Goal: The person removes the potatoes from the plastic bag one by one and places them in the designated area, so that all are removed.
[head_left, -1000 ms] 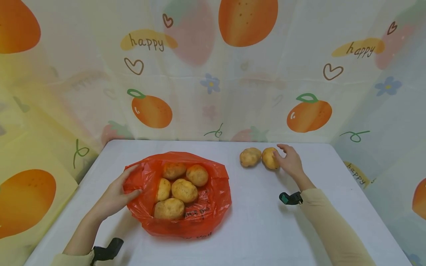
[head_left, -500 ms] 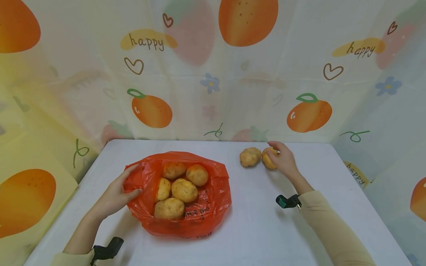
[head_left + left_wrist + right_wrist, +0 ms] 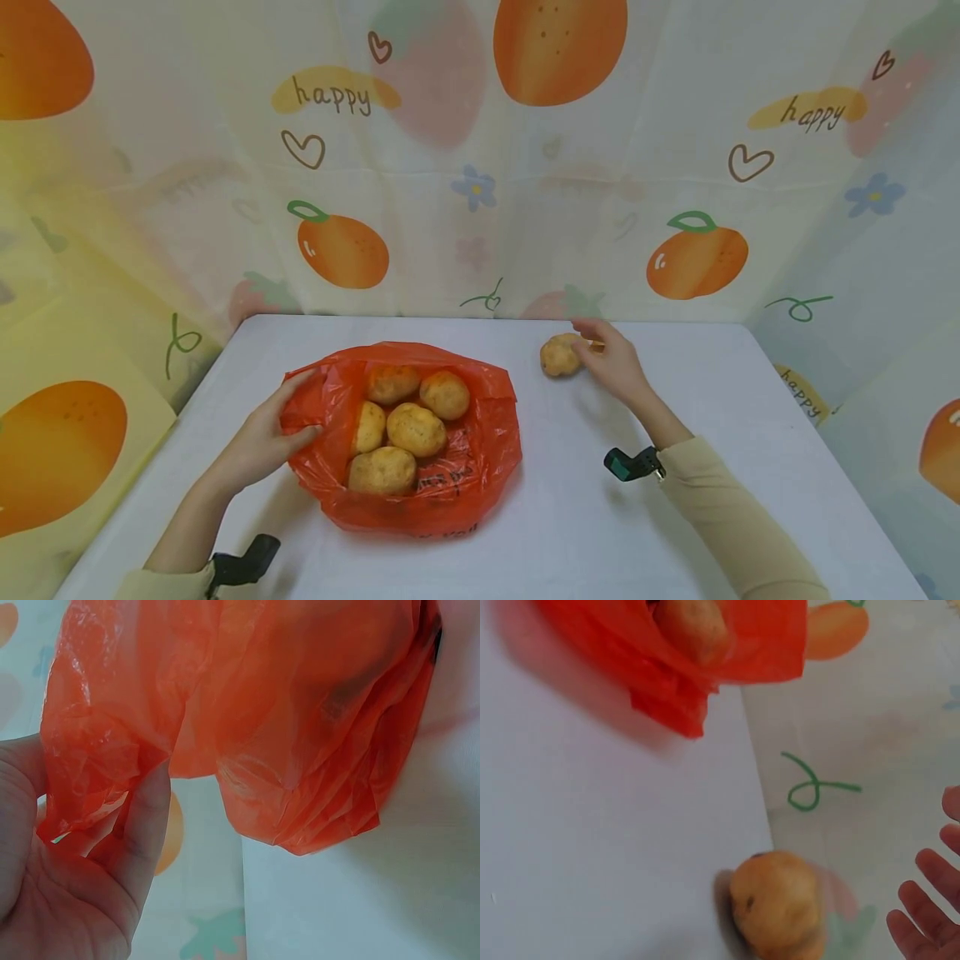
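A red plastic bag (image 3: 491, 433) stands with its mouth open, several potatoes (image 3: 416, 430) inside it. My left hand (image 3: 258, 437) grips the bag's left side, thumb and fingers around the gathered film (image 3: 97, 757) in the left wrist view. Toward the back of the table, my right hand (image 3: 613, 362) reaches over the potatoes lying outside the bag. The left one of these, a loose potato (image 3: 559, 356), has my fingertips right at its side. A second is mostly hidden behind the hand. In the right wrist view the fingers (image 3: 937, 870) are spread, beside a potato (image 3: 776, 904).
A white table (image 3: 540, 517) carries everything. Behind it hangs a curtain (image 3: 555, 250) printed with fruit, close to the table's back edge. A dark camera mount (image 3: 243, 562) sits at the left wrist, another camera mount (image 3: 633, 464) at the right.
My right hand has moved left, from the right potato across it toward the left potato, and now covers most of the right one. The left hand and the bag have stayed in place.
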Tool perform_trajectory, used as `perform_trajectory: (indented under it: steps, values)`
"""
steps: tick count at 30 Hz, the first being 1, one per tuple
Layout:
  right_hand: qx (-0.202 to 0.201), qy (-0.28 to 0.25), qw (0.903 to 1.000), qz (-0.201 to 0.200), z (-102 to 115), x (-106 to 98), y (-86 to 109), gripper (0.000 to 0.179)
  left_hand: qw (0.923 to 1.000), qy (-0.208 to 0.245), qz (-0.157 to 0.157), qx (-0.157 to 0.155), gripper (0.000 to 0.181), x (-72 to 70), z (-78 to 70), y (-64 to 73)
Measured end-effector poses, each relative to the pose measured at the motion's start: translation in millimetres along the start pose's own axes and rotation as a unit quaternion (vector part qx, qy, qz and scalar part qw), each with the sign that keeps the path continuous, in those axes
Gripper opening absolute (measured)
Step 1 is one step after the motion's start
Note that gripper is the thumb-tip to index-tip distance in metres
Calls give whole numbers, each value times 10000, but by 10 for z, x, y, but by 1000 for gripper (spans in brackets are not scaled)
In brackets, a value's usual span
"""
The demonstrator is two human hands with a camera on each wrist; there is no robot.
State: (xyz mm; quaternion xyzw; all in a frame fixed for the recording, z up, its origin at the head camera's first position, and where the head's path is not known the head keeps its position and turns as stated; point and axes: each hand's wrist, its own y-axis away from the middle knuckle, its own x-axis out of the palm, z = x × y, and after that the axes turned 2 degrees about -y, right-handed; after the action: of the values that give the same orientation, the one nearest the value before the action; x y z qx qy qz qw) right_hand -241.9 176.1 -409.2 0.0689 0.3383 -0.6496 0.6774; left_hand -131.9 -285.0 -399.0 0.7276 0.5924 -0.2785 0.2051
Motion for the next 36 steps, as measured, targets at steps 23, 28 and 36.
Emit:
perform_trajectory:
  steps: [23,28,36]
  values:
    - [-372,-756,9946,607,596,300,107,36,10000,-34,5,58,74,30,-36,-21]
    - [-732,-836,9913,699,708,378,116,34,10000,-15,18,63,73,34,-44,-28]
    - [-744,-1230,9836,1086,902,499,165,35,10000,21,70,10,74,43,-35,-39]
